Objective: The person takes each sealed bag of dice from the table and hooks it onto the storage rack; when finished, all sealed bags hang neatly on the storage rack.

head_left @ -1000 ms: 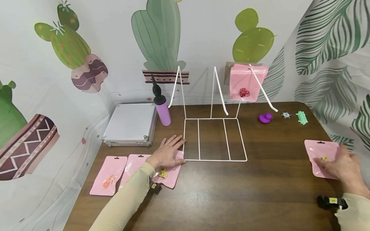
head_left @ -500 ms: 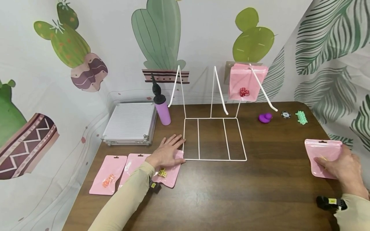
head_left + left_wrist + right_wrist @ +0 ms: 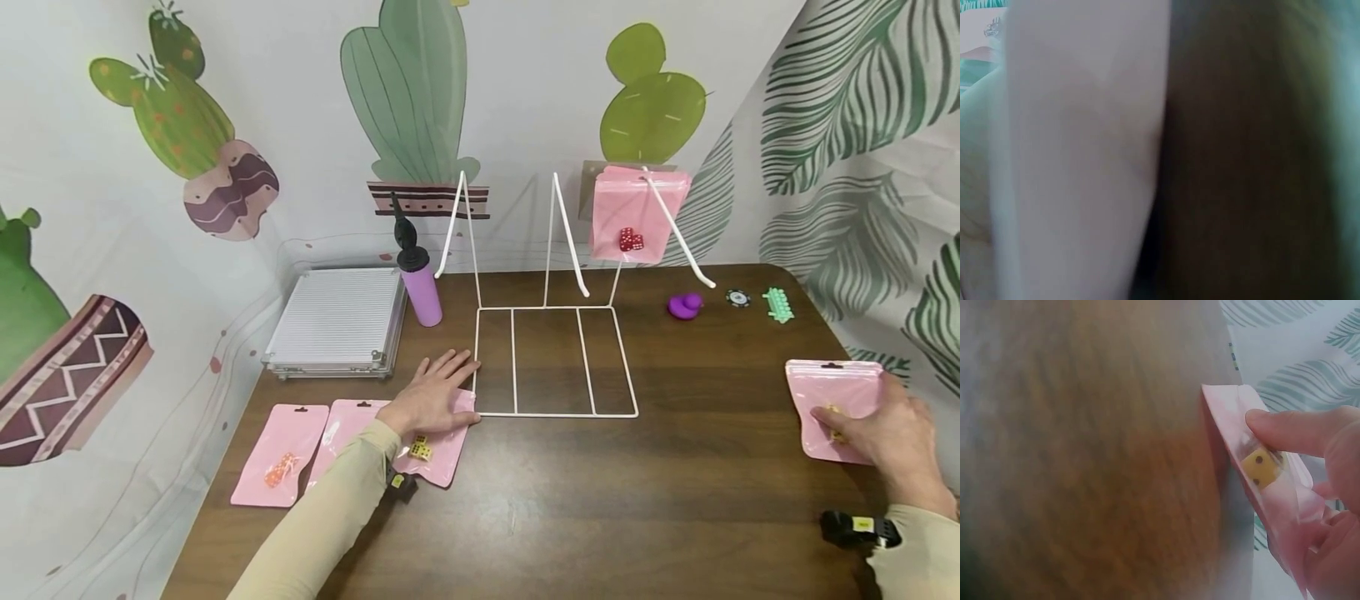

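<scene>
My left hand (image 3: 433, 400) lies with fingers spread over a pink zip pouch (image 3: 452, 458) holding yellow dice, its fingertips by the wire rack's base. Two more pink pouches sit to the left; one pouch (image 3: 262, 479) shows orange dice, and the other (image 3: 341, 417) is partly under my forearm. At the table's right edge, my right hand (image 3: 896, 429) pinches a pink zip pouch (image 3: 813, 396), thumb on its front. In the right wrist view, a yellow die (image 3: 1261, 467) shows through that pouch's clear window beside the thumb. The left wrist view is blurred.
A white wire rack (image 3: 558, 415) with prongs stands mid-table; a pink pouch of red dice (image 3: 637, 208) hangs on its right prong. Behind left are silver cases (image 3: 337, 321) and a purple hand pump (image 3: 422, 292). A purple duck (image 3: 684, 306), chip (image 3: 738, 297) and green toy (image 3: 778, 305) lie back right.
The pouch in my right hand has tilted, its top edge now showing several layers and its yellow dice appearing slightly lower. My left hand has stayed in place.
</scene>
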A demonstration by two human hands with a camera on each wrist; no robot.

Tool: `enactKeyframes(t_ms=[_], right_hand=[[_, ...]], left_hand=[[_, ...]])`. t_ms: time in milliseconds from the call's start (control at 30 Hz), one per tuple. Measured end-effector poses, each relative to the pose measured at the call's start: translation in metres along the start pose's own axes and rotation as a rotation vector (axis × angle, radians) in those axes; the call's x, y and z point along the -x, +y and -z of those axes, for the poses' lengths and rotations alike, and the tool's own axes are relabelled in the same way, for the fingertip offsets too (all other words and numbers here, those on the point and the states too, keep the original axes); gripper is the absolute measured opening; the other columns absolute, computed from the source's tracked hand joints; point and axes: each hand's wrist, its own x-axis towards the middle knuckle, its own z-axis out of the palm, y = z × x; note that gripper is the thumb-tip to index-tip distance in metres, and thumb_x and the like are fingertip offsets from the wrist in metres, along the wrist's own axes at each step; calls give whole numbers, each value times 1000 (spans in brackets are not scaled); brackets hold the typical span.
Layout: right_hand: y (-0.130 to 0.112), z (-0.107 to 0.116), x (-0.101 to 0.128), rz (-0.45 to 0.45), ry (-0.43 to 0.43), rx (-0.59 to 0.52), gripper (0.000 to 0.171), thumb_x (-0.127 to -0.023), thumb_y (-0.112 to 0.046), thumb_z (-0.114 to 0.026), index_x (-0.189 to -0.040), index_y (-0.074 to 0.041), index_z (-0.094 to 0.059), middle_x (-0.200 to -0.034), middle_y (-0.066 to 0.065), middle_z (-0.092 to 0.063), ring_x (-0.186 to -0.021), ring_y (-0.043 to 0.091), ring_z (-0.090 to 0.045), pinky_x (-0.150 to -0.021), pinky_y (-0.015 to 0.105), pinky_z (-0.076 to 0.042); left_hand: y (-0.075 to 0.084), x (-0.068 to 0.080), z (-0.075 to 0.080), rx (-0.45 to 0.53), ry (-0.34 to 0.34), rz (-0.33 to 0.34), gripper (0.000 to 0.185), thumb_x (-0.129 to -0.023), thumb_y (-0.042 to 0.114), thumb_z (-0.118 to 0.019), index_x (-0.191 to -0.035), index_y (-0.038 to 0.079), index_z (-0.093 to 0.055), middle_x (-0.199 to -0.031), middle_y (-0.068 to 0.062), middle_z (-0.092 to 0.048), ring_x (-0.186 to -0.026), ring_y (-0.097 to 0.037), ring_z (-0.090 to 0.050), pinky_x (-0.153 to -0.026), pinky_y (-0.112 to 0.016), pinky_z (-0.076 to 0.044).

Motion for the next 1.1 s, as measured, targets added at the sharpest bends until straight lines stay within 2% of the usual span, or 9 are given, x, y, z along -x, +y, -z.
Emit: enactKeyframes(t_ms=[200, 433, 500, 700, 967, 1100], right_hand=[[-4, 3, 2, 10, 9, -32, 108, -79, -33, -76, -149, 11, -6, -117, 46, -31, -115, 62, -24, -92, 71, -27], [-15, 7, 6, 84, 33, -37, 108, -79, -33, -77, -150, 8, -7, -120, 46, -32, -117, 63, -24, -93, 71, -26], [-20, 8, 7, 112, 47, -44, 109, -78, -33, -78, -151, 7, -8, -118, 45, -34, -115, 62, -26, -90, 69, -27], [-41, 12, 11, 217, 114, -52, 105, -75, -30, -81, -151, 4, -17, -109, 43, -40, -107, 60, -31, -80, 67, -28], [-82, 19, 27, 261, 129, -61, 108, -73, -30, -83, -154, -3, -17, -118, 46, -36, -110, 60, -32, -75, 68, -30], [-100, 19, 33, 304, 155, -99, 107, -70, -27, -85, -153, -5, -22, -116, 44, -39, -106, 58, -36, -73, 65, -30]], left_hand=[[-1, -1, -1, -6, 0, -10, 92, -83, 69, -56, -156, 24, -23, -164, -4, -17, -151, -28, -12, -117, -61, -14], [-1, -2, 0, 0, 9, -14, 92, -83, 69, -57, -156, 23, -23, -164, -4, -18, -151, -28, -13, -117, -61, -14], [-1, -1, 0, -1, 4, -12, 93, -83, 69, -57, -156, 24, -23, -164, -3, -17, -151, -28, -12, -117, -61, -13], [-1, 0, -1, 10, 9, -16, 93, -83, 69, -57, -156, 23, -23, -164, -4, -17, -151, -29, -13, -117, -61, -13], [0, 0, 1, 11, 6, -15, 92, -82, 68, -57, -156, 23, -24, -164, -4, -18, -151, -28, -13, -117, -61, -13], [0, 0, 1, 18, 11, -17, 92, -82, 68, -58, -156, 23, -25, -164, -5, -17, -151, -29, -13, -117, -62, -14]])
